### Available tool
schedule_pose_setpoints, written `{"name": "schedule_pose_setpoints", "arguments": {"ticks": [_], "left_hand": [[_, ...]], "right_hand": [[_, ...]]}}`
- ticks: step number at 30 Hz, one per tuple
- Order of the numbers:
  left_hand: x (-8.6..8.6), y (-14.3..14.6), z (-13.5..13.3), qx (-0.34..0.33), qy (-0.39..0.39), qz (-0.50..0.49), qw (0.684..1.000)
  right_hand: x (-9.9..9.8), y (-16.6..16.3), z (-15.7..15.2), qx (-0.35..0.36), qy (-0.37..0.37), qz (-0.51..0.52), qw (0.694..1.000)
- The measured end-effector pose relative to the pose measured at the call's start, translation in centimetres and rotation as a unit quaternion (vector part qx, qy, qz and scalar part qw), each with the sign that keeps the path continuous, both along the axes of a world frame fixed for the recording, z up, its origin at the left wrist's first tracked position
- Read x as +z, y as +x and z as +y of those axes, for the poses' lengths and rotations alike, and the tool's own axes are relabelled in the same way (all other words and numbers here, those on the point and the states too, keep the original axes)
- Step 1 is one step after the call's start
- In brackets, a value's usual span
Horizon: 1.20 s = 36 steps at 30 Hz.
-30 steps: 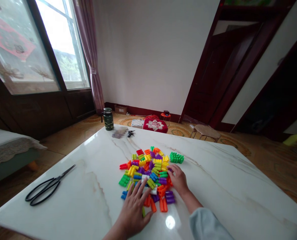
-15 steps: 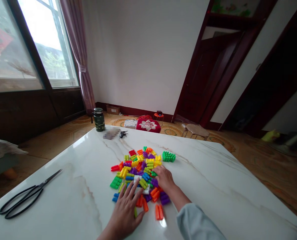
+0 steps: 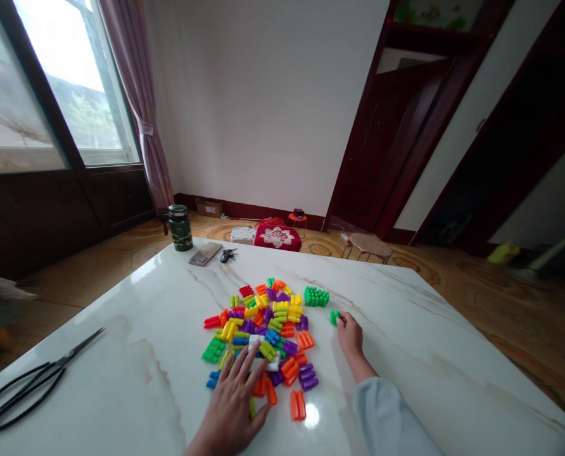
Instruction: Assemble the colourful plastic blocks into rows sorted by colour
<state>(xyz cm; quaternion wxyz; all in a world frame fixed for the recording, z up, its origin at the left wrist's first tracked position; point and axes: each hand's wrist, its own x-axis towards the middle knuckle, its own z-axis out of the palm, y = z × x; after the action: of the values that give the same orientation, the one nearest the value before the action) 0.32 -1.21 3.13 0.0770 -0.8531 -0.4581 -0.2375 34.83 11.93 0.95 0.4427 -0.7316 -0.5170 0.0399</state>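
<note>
Green block (image 3: 334, 317) sits at the fingertips of the right hand (image 3: 350, 335), pinched between thumb and forefinger, the other fingers curled in; whether it touches the marble-patterned table (image 3: 420, 342) cannot be told. Left hand (image 3: 239, 392) lies palm down, fingers moderately spread, over the near left edge of the pile of coloured blocks (image 3: 268, 316); fingertips reach the white and lime pieces, no grasp evident, contents under the palm hidden. Pile fills the space between both sets of fingers, standing between the left fingertips and the green cluster (image 3: 317, 296). That cluster stands just beyond the right fingertips, slightly to their left. Single orange block (image 3: 298, 405) lies apart from the pile, to the right of the left thumb. Scissors (image 3: 57, 367) lie well left of the left fingers, blades together and pointing away. Far beyond the left fingertips, near the table's far edge: camouflage bottle (image 3: 181, 229) upright, phone (image 3: 205, 254) flat beside it, keys (image 3: 227, 255) next to the phone.
</note>
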Motion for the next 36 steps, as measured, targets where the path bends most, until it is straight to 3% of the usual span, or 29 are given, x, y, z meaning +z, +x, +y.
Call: {"name": "schedule_pose_setpoints", "arguments": {"ticks": [11, 36], "left_hand": [[-0.2, -0.1, 0.1, 0.001, 0.008, 0.008, 1.000], [0.2, -0.1, 0.0, 0.004, 0.010, 0.007, 1.000]], "right_hand": [[-0.6, -0.9, 3.3, 0.017, 0.025, 0.004, 1.000], [-1.2, -2.6, 4.7, -0.023, 0.035, 0.010, 0.999]]}}
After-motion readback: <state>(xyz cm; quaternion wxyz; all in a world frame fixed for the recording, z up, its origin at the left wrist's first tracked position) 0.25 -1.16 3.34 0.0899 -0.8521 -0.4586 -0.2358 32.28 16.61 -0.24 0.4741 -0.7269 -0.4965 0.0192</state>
